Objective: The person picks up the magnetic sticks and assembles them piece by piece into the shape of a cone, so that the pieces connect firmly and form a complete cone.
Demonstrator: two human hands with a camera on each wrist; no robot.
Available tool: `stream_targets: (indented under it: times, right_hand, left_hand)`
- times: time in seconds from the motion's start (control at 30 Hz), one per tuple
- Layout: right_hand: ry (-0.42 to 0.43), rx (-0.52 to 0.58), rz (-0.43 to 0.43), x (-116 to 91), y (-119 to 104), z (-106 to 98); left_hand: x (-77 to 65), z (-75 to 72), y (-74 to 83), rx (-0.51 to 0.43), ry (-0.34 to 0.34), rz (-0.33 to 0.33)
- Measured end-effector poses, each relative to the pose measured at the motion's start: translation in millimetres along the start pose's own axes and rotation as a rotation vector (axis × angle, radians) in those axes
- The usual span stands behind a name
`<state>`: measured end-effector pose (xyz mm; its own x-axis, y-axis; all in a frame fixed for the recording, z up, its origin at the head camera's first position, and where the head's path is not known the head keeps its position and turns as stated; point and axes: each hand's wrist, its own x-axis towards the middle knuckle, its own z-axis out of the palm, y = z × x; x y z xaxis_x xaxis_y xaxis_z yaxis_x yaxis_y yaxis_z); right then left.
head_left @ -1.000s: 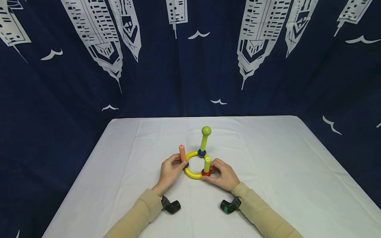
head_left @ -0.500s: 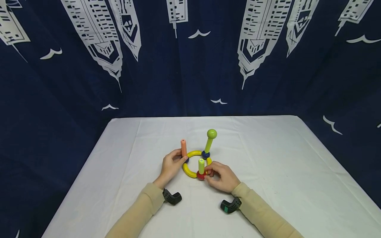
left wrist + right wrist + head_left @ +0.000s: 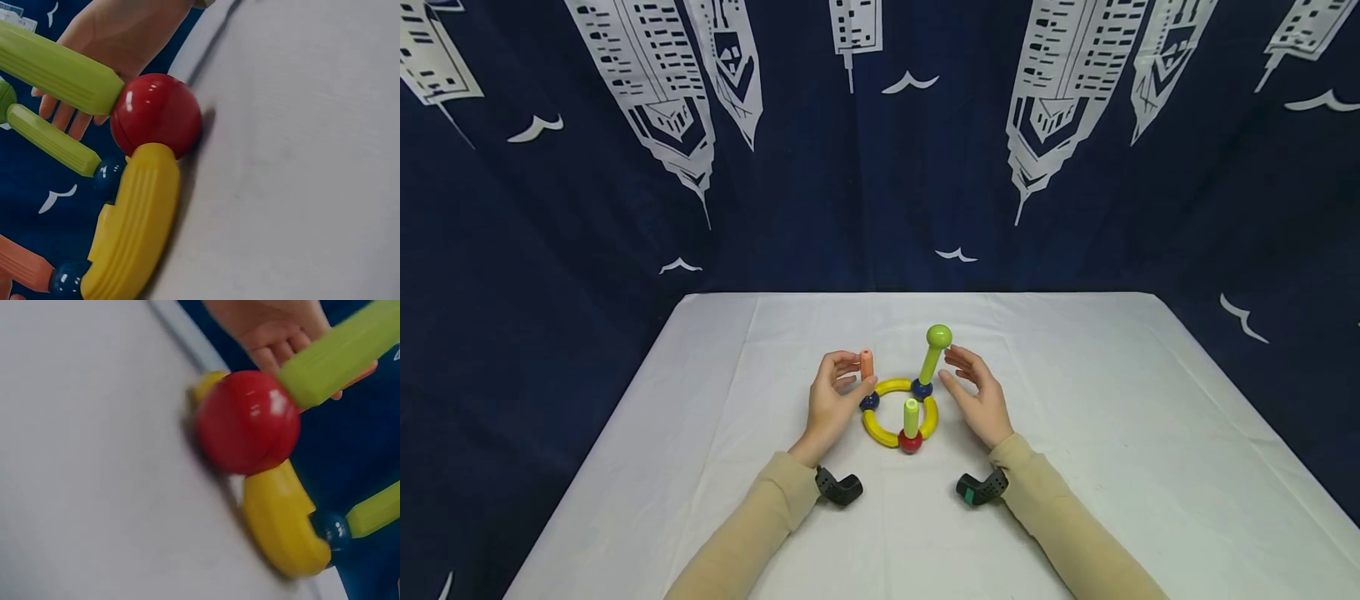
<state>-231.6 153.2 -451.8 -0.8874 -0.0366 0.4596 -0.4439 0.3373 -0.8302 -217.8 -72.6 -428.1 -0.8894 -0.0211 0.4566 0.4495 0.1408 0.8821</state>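
A building-toy ring of curved yellow pieces (image 3: 877, 432) joined by balls lies on the table. From its red ball (image 3: 910, 442) a short green rod (image 3: 911, 417) stands up; another green rod topped by a green ball (image 3: 938, 337) rises from a blue ball (image 3: 921, 389). At the left blue ball (image 3: 869, 402) stands an orange rod (image 3: 867, 364), held between the thumb and fingers of my left hand (image 3: 835, 400). My right hand (image 3: 983, 400) is beside the tall green rod, fingers parted around its right side, with a gap to the thumb.
A white cloth covers the table (image 3: 1075, 433), its far edge running below a dark blue patterned curtain (image 3: 850, 208). Black wrist cameras sit on the left sleeve (image 3: 839, 487) and the right sleeve (image 3: 981, 488).
My right hand has let go of the red ball and moved up and away to the tall green rod. The left hand has slid higher, uncovering the blue ball. Earlier, the ring turned slightly.
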Motion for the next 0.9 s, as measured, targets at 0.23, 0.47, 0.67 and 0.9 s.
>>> stream_targets:
  times: [0.23, 0.47, 0.67, 0.9]
  right_hand:
    - [-0.089, -0.004, -0.023, 14.3, -30.5, 8.3]
    - [-0.083, 0.033, -0.069, 18.2, -15.1, 21.2]
    - [-0.088, 0.015, -0.049, 21.9, 2.4, 28.4]
    - [-0.109, -0.041, -0.042, 22.7, -2.3, 29.6]
  left_hand:
    - [7.5, 0.7, 1.2, 0.006, -0.032, -0.005]
    - [12.1, 2.9, 2.8, 0.004, -0.058, -0.026]
    - [13.8, 4.2, 4.0, -0.013, -0.085, -0.019]
    - [15.1, 5.9, 6.0, 0.014, -0.113, -0.006]
